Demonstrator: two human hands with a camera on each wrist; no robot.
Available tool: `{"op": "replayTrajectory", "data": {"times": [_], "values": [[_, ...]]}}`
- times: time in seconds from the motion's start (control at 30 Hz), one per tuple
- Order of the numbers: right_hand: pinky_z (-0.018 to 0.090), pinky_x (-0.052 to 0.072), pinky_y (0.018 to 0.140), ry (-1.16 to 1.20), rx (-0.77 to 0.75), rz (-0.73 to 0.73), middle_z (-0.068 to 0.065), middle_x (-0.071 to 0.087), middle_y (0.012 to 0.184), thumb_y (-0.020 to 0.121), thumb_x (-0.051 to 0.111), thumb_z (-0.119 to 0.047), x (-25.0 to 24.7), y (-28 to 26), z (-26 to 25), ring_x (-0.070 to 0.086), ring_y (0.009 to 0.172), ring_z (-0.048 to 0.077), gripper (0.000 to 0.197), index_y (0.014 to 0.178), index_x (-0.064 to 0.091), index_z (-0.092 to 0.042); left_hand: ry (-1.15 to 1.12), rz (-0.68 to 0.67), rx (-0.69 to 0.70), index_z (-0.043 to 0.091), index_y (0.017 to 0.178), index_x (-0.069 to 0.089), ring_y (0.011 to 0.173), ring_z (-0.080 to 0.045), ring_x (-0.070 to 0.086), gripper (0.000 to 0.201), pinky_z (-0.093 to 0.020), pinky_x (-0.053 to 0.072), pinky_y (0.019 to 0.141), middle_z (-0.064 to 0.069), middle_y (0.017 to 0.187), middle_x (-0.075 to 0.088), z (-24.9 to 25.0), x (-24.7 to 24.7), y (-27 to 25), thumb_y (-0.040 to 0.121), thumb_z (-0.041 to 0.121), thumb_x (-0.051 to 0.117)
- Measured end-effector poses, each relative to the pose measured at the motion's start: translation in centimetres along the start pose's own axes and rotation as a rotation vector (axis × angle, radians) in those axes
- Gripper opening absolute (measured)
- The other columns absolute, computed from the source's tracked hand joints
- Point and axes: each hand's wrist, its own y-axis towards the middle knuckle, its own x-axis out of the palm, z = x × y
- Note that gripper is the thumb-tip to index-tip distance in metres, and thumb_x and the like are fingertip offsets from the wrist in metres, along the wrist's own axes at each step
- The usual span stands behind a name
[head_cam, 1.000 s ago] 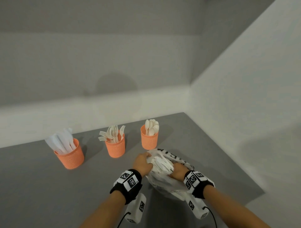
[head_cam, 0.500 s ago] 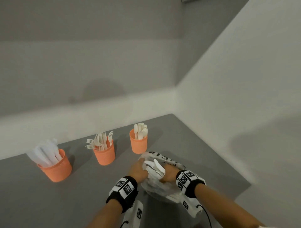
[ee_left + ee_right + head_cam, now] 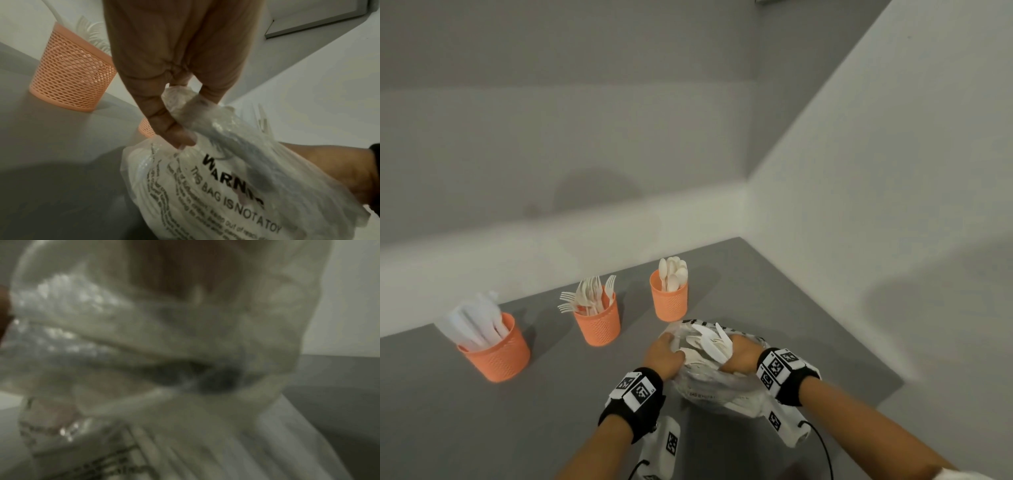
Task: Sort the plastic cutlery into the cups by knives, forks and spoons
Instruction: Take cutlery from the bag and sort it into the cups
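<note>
A clear plastic bag (image 3: 717,389) printed with a warning lies on the grey table (image 3: 482,421), near its front right. My left hand (image 3: 667,351) pinches the bag's rim (image 3: 180,104) between thumb and fingers. My right hand (image 3: 738,354) is at the bag's mouth and grips a bundle of white cutlery (image 3: 707,341) that sticks up and to the left. Its fingers are hidden behind the bundle. Three orange mesh cups stand behind: knives (image 3: 494,346) at the left, forks (image 3: 597,317) in the middle, spoons (image 3: 669,298) at the right. The right wrist view shows only blurred bag plastic (image 3: 185,337).
White walls close the table at the back and along the right side. The table's right edge (image 3: 859,339) runs close to the bag. The spoon cup stands just behind the bag. Bare grey tabletop lies in front of the knife and fork cups.
The head view has swung to the right, so cups and bag sit further left. Both hands stay at the bag; the white cutlery bundle now sticks further out of its mouth.
</note>
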Motion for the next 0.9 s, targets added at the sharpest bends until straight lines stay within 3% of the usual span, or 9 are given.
{"op": "replayTrajectory", "data": {"times": [0.13, 0.23, 0.3, 0.4, 0.57, 0.63, 0.73, 0.8, 0.9], "values": [[0.038, 0.051, 0.090, 0.100, 0.011, 0.026, 0.004, 0.064, 0.097, 0.067, 0.074, -0.023, -0.9, 0.2, -0.6, 0.062, 0.096, 0.025, 0.038, 0.100, 0.055, -0.023, -0.007, -0.032, 0.015, 0.009, 0.144, 0.027, 0.125, -0.034, 0.047, 0.061, -0.043, 0.044, 0.101, -0.015, 0.145, 0.038, 0.2, 0.5, -0.1, 0.088, 0.009, 0.049], [0.028, 0.054, 0.062, 0.260, -0.028, 0.011, 0.003, 0.062, 0.067, 0.076, 0.068, -0.006, -2.1, 0.1, -1.4, 0.062, 0.058, 0.013, 0.015, 0.079, 0.054, -0.011, -0.035, -0.078, 0.043, 0.014, 0.144, 0.028, 0.121, -0.033, 0.050, 0.062, -0.042, 0.048, 0.098, -0.014, 0.144, 0.039, 0.1, 0.5, -0.3, 0.087, 0.009, 0.052], [0.020, 0.050, 0.048, 0.342, -0.048, 0.044, -0.005, 0.060, 0.048, 0.078, 0.065, -0.002, -2.9, 0.0, -1.6, 0.057, 0.040, 0.005, 0.017, 0.072, 0.053, -0.012, -0.074, -0.097, 0.051, 0.015, 0.143, 0.031, 0.107, -0.029, 0.056, 0.060, -0.034, 0.054, 0.084, -0.015, 0.140, 0.042, -0.3, 0.3, -0.3, 0.088, 0.009, 0.053], [0.020, 0.051, 0.051, 0.417, -0.078, 0.070, -0.007, 0.059, 0.041, 0.080, 0.063, -0.003, -3.2, -0.5, -1.6, 0.056, 0.038, 0.004, 0.018, 0.067, 0.056, -0.012, -0.090, -0.113, 0.059, 0.015, 0.139, 0.037, 0.079, -0.019, 0.055, 0.053, -0.019, 0.049, 0.058, -0.018, 0.132, 0.048, -0.4, 0.0, -0.5, 0.089, 0.009, 0.053], [0.025, 0.049, 0.055, 0.495, -0.065, 0.270, -0.002, 0.057, 0.051, 0.080, 0.066, -0.008, -2.3, -0.5, -1.6, 0.056, 0.045, 0.009, 0.020, 0.066, 0.053, -0.015, 0.002, 0.022, 0.152, 0.007, 0.119, 0.057, 0.113, -0.028, 0.054, 0.030, -0.031, 0.044, 0.094, -0.013, 0.128, 0.055, -0.3, -0.1, -1.2, 0.089, 0.006, 0.052], [0.025, 0.048, 0.053, 0.559, -0.063, 0.347, 0.003, 0.055, 0.056, 0.080, 0.064, -0.005, -2.7, -0.6, -2.2, 0.054, 0.046, 0.011, 0.020, 0.066, 0.053, -0.013, -0.075, 0.185, 0.200, 0.009, 0.104, 0.064, 0.107, -0.027, 0.057, 0.019, -0.031, 0.043, 0.095, -0.013, 0.120, 0.060, -0.2, -0.2, -1.2, 0.088, 0.005, 0.053], [0.025, 0.047, 0.049, 0.711, -0.084, 0.433, 0.006, 0.052, 0.055, 0.082, 0.061, -0.002, -4.2, -1.0, -3.5, 0.050, 0.045, 0.015, 0.020, 0.066, 0.053, -0.011, -0.277, 0.340, 0.274, 0.015, 0.083, 0.060, 0.083, -0.016, 0.057, 0.019, -0.017, 0.045, 0.076, -0.006, 0.096, 0.063, 0.9, -1.0, -1.9, 0.089, 0.001, 0.049], [0.024, 0.047, 0.047, 0.824, -0.104, 0.478, 0.005, 0.051, 0.051, 0.083, 0.060, -0.002, -5.2, -1.1, -4.5, 0.049, 0.041, 0.013, 0.019, 0.067, 0.054, -0.010, -0.426, 0.319, 0.315, 0.017, 0.079, 0.059, 0.071, -0.011, 0.053, 0.024, -0.011, 0.043, 0.065, -0.001, 0.080, 0.060, 2.0, -1.6, -2.7, 0.092, 0.001, 0.047], [0.023, 0.043, 0.046, 1.016, -0.125, 0.544, -0.002, 0.051, 0.042, 0.084, 0.058, -0.002, -6.6, -0.9, -6.0, 0.046, 0.035, 0.008, 0.022, 0.063, 0.054, -0.009, -0.665, 0.119, 0.218, 0.014, 0.082, 0.057, 0.068, -0.011, 0.053, 0.024, -0.018, 0.045, 0.064, -0.002, 0.077, 0.058, 3.4, -1.9, -3.6, 0.098, 0.011, 0.039]]}}
